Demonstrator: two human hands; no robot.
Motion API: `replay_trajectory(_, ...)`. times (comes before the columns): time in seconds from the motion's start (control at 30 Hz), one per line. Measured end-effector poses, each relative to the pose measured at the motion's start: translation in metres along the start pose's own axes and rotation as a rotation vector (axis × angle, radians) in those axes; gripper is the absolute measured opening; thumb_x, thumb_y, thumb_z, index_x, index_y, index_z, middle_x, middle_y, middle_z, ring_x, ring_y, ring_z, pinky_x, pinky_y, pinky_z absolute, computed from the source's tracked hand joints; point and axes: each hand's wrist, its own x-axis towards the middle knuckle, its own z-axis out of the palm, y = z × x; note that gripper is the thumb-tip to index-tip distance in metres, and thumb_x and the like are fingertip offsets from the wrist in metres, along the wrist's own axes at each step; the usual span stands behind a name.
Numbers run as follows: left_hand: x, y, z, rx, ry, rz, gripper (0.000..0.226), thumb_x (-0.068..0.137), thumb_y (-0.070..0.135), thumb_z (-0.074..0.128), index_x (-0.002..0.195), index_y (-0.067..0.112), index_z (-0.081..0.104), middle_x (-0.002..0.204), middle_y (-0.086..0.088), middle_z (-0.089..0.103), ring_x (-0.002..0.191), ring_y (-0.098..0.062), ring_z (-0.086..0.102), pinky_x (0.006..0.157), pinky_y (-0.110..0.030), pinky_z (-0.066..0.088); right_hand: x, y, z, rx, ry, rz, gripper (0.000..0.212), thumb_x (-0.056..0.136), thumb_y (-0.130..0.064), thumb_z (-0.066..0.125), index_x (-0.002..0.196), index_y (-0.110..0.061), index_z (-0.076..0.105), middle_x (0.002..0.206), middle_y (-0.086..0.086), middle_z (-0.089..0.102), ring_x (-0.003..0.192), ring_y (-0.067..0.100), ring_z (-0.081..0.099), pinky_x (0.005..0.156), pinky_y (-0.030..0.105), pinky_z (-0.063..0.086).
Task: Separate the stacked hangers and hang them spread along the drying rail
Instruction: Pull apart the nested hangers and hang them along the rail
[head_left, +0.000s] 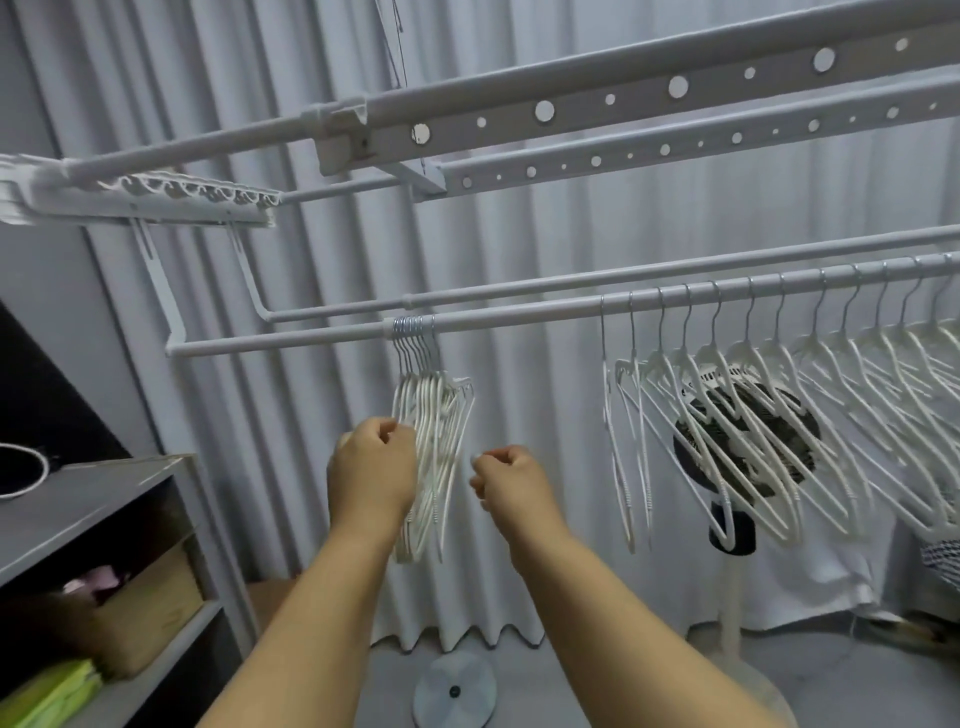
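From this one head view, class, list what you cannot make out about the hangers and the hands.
- Left hand: its back hides the fingers, so its grip on the bunched hangers is unclear.
- Bunched hangers: overlapped, uncountable.
- Spread hangers: the row runs off the right edge.
- Right hand: fingers curled; anything pinched is too small to see.

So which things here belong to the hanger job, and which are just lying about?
Job:
- stacked hangers, bunched on the rail
- drying rail
- spread hangers
- left hand at the stack
- right hand, curled beside it

Lying about:
- standing fan
- shelf
- cardboard box
- curtain
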Motion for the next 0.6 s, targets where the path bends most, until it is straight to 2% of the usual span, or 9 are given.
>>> replay_trajectory(0.07, 0.014, -0.012, -0.002, 0.085, -0.036, -0.035, 0.046, 0.088, 0.044, 0.047, 0.126, 0.02, 0.059, 0.127, -0.009, 0.06, 0.115, -0.032, 0.054, 0.1, -0.044, 0.046, 0.003, 0.003, 0.011, 0.003, -0.036, 0.033, 0.017, 0.084, -0.033, 0.055, 0.089, -0.018, 0.058, 0.092, 0.008, 0.067, 0.082, 0.024, 0.061, 0.079, 0.04, 0.053)
replay_trajectory(0.13, 0.021, -0.017, -0.001, 0.166, -0.069, -0.087, 0.059, 0.09, 0.047, 0.047, 0.142, 0.018, 0.045, 0.142, -0.012, 0.05, 0.128, -0.035, 0.046, 0.106, -0.045, 0.04, 0.006, 0.004, 0.021, 0.0, -0.065, 0.048, 0.019, 0.08, -0.032, 0.054, 0.088, -0.015, 0.059, 0.085, 0.008, 0.065, 0.073, 0.022, 0.057, 0.071, 0.038, 0.05)
replay_trajectory(0.2, 0.025, -0.021, 0.0, 0.179, -0.122, -0.133, 0.068, 0.091, 0.049, 0.05, 0.149, 0.016, 0.033, 0.148, -0.013, 0.043, 0.132, -0.035, 0.043, 0.104, -0.04, 0.04, 0.009, 0.004, 0.029, 0.01, -0.085, 0.054, 0.02, 0.073, -0.032, 0.054, 0.08, -0.012, 0.057, 0.075, 0.009, 0.06, 0.066, 0.023, 0.051, 0.065, 0.037, 0.043)
replay_trajectory(0.27, 0.026, -0.022, 0.001, 0.117, -0.193, -0.183, 0.075, 0.09, 0.05, 0.055, 0.149, 0.011, 0.03, 0.148, -0.014, 0.042, 0.13, -0.035, 0.046, 0.099, -0.034, 0.04, 0.01, 0.004, 0.035, 0.018, -0.102, 0.053, 0.018, 0.071, -0.032, 0.054, 0.075, -0.014, 0.054, 0.07, 0.009, 0.054, 0.064, 0.022, 0.047, 0.064, 0.036, 0.039)
replay_trajectory(0.37, 0.029, -0.027, 0.005, -0.008, -0.294, -0.218, 0.082, 0.079, 0.055, 0.063, 0.141, 0.005, 0.041, 0.139, -0.015, 0.052, 0.119, -0.035, 0.056, 0.098, -0.038, 0.047, 0.008, 0.002, 0.036, 0.015, -0.115, 0.054, 0.012, 0.086, -0.023, 0.055, 0.078, -0.014, 0.055, 0.075, 0.007, 0.058, 0.067, 0.021, 0.054, 0.066, 0.034, 0.046)
replay_trajectory(0.43, 0.032, -0.032, 0.008, -0.102, -0.32, -0.255, 0.078, 0.069, 0.056, 0.069, 0.124, 0.002, 0.056, 0.119, -0.017, 0.066, 0.102, -0.034, 0.066, 0.092, -0.046, 0.053, 0.011, 0.004, 0.035, 0.034, -0.13, 0.049, 0.013, 0.091, -0.017, 0.054, 0.077, -0.017, 0.054, 0.075, 0.004, 0.06, 0.068, 0.017, 0.057, 0.067, 0.029, 0.048)
replay_trajectory(0.5, 0.033, -0.035, 0.01, -0.199, -0.357, -0.285, 0.061, 0.066, 0.051, 0.072, 0.101, 0.001, 0.068, 0.094, -0.019, 0.074, 0.086, -0.036, 0.071, 0.087, -0.052, 0.056, 0.014, 0.005, 0.036, 0.046, -0.134, 0.043, 0.012, 0.09, -0.016, 0.056, 0.079, -0.02, 0.054, 0.079, 0.005, 0.064, 0.073, 0.019, 0.062, 0.07, 0.032, 0.05)
replay_trajectory(0.53, 0.031, -0.035, 0.009, -0.248, -0.373, -0.298, 0.051, 0.071, 0.045, 0.074, 0.096, 0.001, 0.07, 0.086, -0.02, 0.074, 0.079, -0.035, 0.072, 0.085, -0.051, 0.057, 0.016, 0.006, 0.038, 0.05, -0.129, 0.045, 0.009, 0.088, -0.016, 0.057, 0.081, -0.02, 0.054, 0.086, 0.009, 0.067, 0.078, 0.023, 0.065, 0.073, 0.035, 0.052)
replay_trajectory(0.6, 0.028, -0.033, 0.008, -0.339, -0.391, -0.336, 0.031, 0.083, 0.027, 0.073, 0.09, -0.003, 0.071, 0.076, -0.021, 0.073, 0.064, -0.032, 0.07, 0.072, -0.042, 0.061, 0.017, 0.008, 0.041, 0.073, -0.123, 0.056, 0.004, 0.088, -0.018, 0.059, 0.088, -0.018, 0.055, 0.097, 0.014, 0.07, 0.083, 0.026, 0.068, 0.075, 0.037, 0.055)
